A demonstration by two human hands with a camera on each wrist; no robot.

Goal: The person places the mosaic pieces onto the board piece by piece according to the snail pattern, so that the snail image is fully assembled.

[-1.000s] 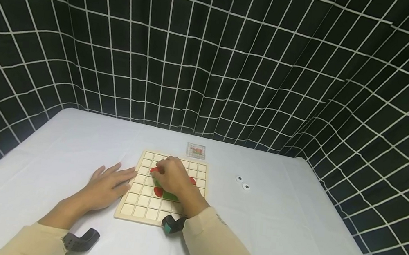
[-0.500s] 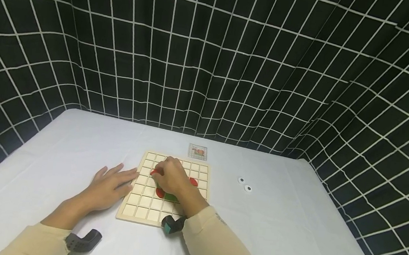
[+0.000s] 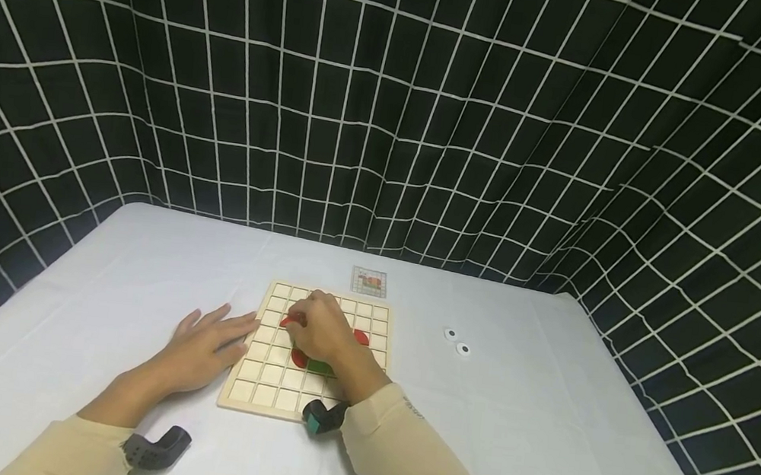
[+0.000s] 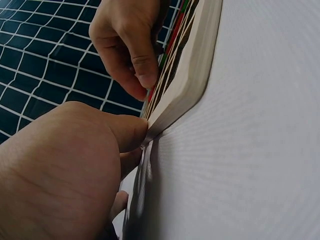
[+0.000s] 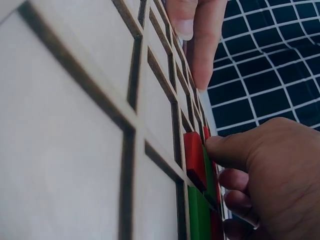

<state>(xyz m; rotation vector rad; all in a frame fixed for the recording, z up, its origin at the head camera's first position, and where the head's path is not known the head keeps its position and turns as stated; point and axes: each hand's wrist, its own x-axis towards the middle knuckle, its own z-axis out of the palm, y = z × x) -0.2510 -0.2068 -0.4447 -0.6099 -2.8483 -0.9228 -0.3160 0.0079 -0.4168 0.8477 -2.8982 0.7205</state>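
Observation:
A pale wooden grid board (image 3: 264, 373) lies on the table. My right hand (image 3: 323, 331) reaches over it, thumb and fingers curled around a small red piece (image 3: 287, 321) near the board's upper left. In the right wrist view the thumb presses at a thin red edge (image 5: 206, 131). Below the hand sit a rounded red piece (image 3: 299, 358) and a green piece (image 3: 320, 368); another red piece (image 3: 362, 337) shows to its right. Other pieces are hidden under the palm. My left hand (image 3: 204, 350) rests with fingers extended, fingertips against the board's left edge.
A small picture card (image 3: 369, 282) lies behind the board. Two white discs with black centres, an eye disc (image 3: 451, 334) and its twin (image 3: 463, 349), lie to the right. A black curtain with white grid lines (image 3: 337, 111) surrounds the white tabletop (image 3: 529, 412).
The head view has shifted slightly, so the board and card appear a little further right. Both hands keep nearly the same places on the board.

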